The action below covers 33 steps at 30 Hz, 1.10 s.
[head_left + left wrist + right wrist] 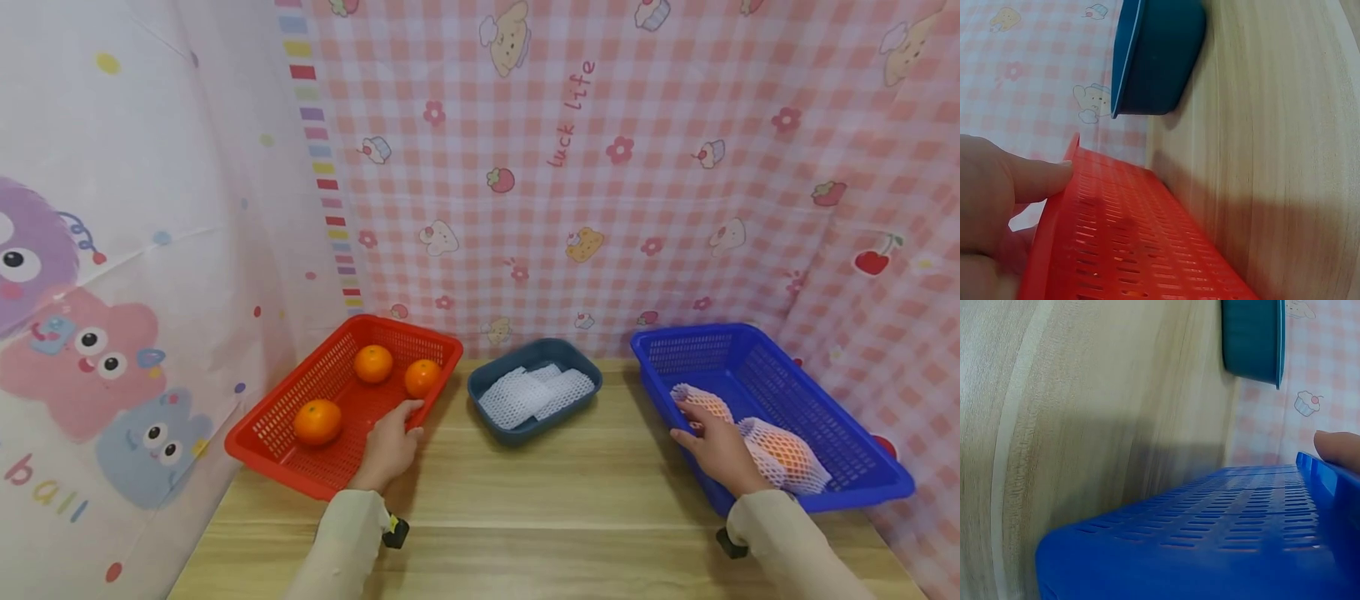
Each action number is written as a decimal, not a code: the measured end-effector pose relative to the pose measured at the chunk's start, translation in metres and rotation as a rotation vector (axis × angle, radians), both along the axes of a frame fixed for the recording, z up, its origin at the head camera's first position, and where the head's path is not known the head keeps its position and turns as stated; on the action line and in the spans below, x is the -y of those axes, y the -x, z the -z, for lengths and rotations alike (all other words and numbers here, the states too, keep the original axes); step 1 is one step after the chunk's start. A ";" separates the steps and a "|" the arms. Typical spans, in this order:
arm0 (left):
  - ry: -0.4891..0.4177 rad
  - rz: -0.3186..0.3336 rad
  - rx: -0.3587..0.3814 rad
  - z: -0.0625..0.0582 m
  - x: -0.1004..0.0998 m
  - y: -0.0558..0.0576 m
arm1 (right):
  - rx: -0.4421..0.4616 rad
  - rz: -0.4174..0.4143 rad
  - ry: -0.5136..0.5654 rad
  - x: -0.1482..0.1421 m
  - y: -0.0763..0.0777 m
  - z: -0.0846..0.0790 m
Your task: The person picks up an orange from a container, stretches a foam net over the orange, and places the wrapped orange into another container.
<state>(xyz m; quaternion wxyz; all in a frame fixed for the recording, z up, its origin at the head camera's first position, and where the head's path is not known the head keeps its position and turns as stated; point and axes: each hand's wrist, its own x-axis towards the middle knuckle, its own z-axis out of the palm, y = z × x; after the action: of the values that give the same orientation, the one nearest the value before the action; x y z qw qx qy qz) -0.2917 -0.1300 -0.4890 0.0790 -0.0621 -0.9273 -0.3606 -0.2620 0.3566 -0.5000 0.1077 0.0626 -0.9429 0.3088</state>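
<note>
At the near right rim of the red basket [258, 433], my left hand [390, 446] reaches in with its index finger straight; the other fingertips are hidden. Its thumb [1044, 178] lies against the rim in the left wrist view. Three bare oranges [317, 422] sit in this basket, apart from the hand. My right hand [716, 450] lies over the left rim of the blue basket [862, 454]. The right index finger stretches along a fruit in a foam net [705, 402]. Nearer the front, more net-wrapped fruit [791, 454] is partly covered by this hand and wrist.
Between the baskets, a dark teal tray [517, 435] holds several white foam nets [525, 392]. A pink checked curtain [540, 208] hangs behind the wooden table [540, 517], and a white printed curtain [187, 275] hangs on the left.
</note>
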 end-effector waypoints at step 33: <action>-0.146 -0.464 0.280 -0.040 0.106 0.053 | -0.020 0.028 -0.003 0.003 -0.004 -0.001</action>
<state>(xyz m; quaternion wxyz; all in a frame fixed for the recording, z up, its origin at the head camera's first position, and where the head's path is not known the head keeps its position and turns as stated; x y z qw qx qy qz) -0.3452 -0.2359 -0.4494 0.0349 0.2082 -0.8901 -0.4039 -0.2580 0.3537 -0.4986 0.1212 0.0528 -0.9431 0.3052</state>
